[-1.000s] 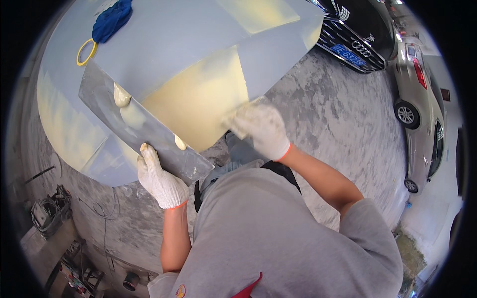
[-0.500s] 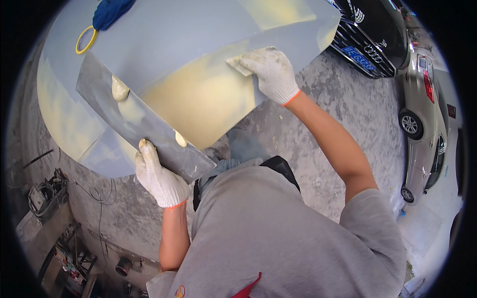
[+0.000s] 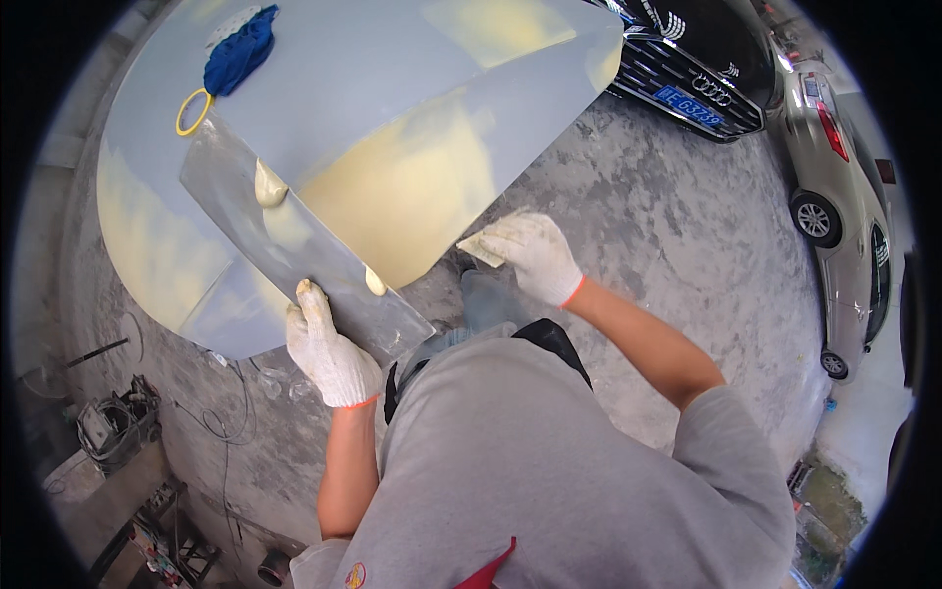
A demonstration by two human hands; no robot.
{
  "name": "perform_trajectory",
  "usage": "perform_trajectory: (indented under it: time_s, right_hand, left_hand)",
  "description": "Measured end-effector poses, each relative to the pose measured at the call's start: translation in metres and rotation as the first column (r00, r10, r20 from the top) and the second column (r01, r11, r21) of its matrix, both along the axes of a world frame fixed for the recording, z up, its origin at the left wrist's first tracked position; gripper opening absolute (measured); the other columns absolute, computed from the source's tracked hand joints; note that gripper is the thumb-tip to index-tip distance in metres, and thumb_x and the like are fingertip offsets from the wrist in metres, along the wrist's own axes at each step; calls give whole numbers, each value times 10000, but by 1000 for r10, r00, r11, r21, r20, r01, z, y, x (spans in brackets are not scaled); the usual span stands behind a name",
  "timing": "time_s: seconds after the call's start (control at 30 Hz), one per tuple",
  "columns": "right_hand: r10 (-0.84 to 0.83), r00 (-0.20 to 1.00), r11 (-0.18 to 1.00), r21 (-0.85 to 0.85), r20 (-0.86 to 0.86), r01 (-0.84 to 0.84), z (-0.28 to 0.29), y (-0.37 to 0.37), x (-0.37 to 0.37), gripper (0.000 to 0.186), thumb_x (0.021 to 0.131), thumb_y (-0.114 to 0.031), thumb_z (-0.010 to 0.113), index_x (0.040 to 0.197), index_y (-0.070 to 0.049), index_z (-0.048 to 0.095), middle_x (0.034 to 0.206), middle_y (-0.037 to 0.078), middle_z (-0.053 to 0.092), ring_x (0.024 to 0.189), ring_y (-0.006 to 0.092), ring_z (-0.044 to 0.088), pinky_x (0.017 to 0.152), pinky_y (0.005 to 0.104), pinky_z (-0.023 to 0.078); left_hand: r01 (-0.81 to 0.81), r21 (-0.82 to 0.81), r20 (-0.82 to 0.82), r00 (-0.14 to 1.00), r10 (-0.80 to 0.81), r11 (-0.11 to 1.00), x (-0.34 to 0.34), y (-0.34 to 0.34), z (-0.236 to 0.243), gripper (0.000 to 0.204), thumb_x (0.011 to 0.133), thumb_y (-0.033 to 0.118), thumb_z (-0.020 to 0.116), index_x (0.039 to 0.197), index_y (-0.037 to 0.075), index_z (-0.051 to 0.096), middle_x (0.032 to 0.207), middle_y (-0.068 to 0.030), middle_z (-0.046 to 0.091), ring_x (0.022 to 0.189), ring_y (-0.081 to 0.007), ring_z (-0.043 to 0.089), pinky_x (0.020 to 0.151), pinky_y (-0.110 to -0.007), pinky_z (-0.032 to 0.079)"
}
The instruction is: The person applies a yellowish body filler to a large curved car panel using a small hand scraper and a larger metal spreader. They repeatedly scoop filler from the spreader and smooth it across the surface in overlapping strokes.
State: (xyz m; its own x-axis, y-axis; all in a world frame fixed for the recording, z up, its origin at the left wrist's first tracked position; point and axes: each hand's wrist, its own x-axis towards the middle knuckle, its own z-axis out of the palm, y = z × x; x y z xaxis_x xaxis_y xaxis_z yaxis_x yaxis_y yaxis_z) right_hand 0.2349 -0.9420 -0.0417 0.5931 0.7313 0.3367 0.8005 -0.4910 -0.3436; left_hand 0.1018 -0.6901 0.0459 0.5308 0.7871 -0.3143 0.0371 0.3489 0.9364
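Observation:
My left hand, in a white knit glove, is closed on the lower edge of a long grey board that carries two blobs of cream paste. My gloved right hand grips a small pale flat spreader just off the lower right edge of the grey panel. That panel has yellowish filler patches across it; the board lies slanted over its left part.
A blue cloth and yellow tape roll sit on the panel. A black car and a silver car stand at right. Hoses, clutter and concrete floor are around me.
My right hand rose onto the filler patch half a second ago and has now come down off the panel's edge. My left hand still holds the board, shifted slightly rightward in view.

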Motion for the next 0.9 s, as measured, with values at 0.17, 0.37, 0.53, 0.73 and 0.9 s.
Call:
perform_trajectory:
  time_s: [0.17, 0.37, 0.53, 0.73, 0.9]
  right_hand:
    - [-295, 636, 683, 308, -713, 663, 41, 27, -67, 248, 1023, -28, 591, 1226, 19, 726, 1181, 131, 792, 1019, 213, 761, 932, 399, 596]
    - [160, 310, 323, 347, -937, 881, 86, 45, -110, 313, 1056, -103, 628, 1321, 63, 619, 1210, 81, 715, 1032, 124, 690, 905, 301, 582]
    - [120, 379, 300, 397, -918, 867, 90, 68, -113, 312, 1035, -30, 613, 1317, 96, 570, 1211, 126, 713, 1054, 147, 696, 924, 308, 586]
    - [129, 502, 311, 515, -855, 798, 127, 38, -73, 321, 1050, -32, 585, 1337, 106, 549, 1233, 160, 702, 1060, 167, 709, 925, 323, 601]
    - [141, 601, 198, 617, -787, 762, 165, -14, -33, 345, 1047, -90, 606, 1344, 84, 583, 1196, 124, 717, 1041, 153, 707, 919, 320, 590]
  left_hand:
    - [33, 211, -50, 998, -23, 977, -12, 4, -1, 337, 1117, 321, 651, 1114, -16, 637, 1040, -48, 660, 930, -125, 590, 863, -309, 510]
    - [-8, 448, 120, 991, -51, 894, -18, -12, 5, 367, 1113, 246, 656, 1269, -82, 603, 1171, -103, 681, 1029, -152, 617, 949, -317, 516]
    - [-7, 452, 142, 988, -65, 892, -24, -57, 14, 386, 1144, 207, 554, 1375, -103, 542, 1251, -130, 653, 1070, -176, 607, 969, -323, 507]
    - [92, 658, 149, 957, -249, 748, -33, -119, -1, 270, 1097, 108, 556, 1270, -95, 602, 1100, -172, 716, 944, -247, 671, 844, -368, 538]
    - [228, 747, 126, 873, -471, 624, -22, -189, -6, 135, 1018, 111, 713, 1073, -10, 691, 861, -183, 706, 716, -421, 685, 644, -454, 541]
